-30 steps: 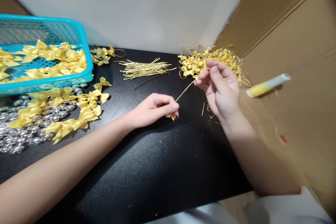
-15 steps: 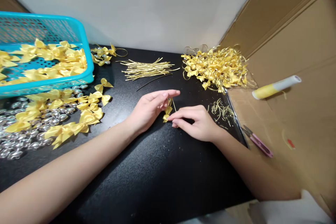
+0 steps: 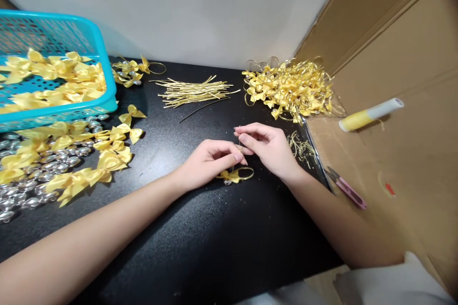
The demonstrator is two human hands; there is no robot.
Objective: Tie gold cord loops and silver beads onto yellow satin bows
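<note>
My left hand (image 3: 203,162) is closed in a pinch, thumb against forefinger, around a thin gold tie. Below its fingertips hangs a yellow ribbon bow (image 3: 234,176) with a gold wire loop (image 3: 251,172) and a small silvery bead (image 3: 227,182). Just above, my right hand (image 3: 275,150) pinches what looks like the upper end of the same thin tie, its thumb and forefinger pressed together. The two hands nearly touch over the black table (image 3: 200,228). Fingers cover much of the tie.
At the left is a blue basket (image 3: 111,86) of yellow bows, with silver beads (image 3: 73,161) and loose bows in front. Gold ties (image 3: 195,91) lie behind my hands. A pile of finished-looking bows (image 3: 289,86), scraps (image 3: 300,147), pink-handled snips (image 3: 350,192) and a yellow-white tube (image 3: 372,114) are rightward.
My right hand has risen from the bow to the thin tie. My left hand has lowered and turned over the bow, and the gold loop now shows. The view has shifted slightly.
</note>
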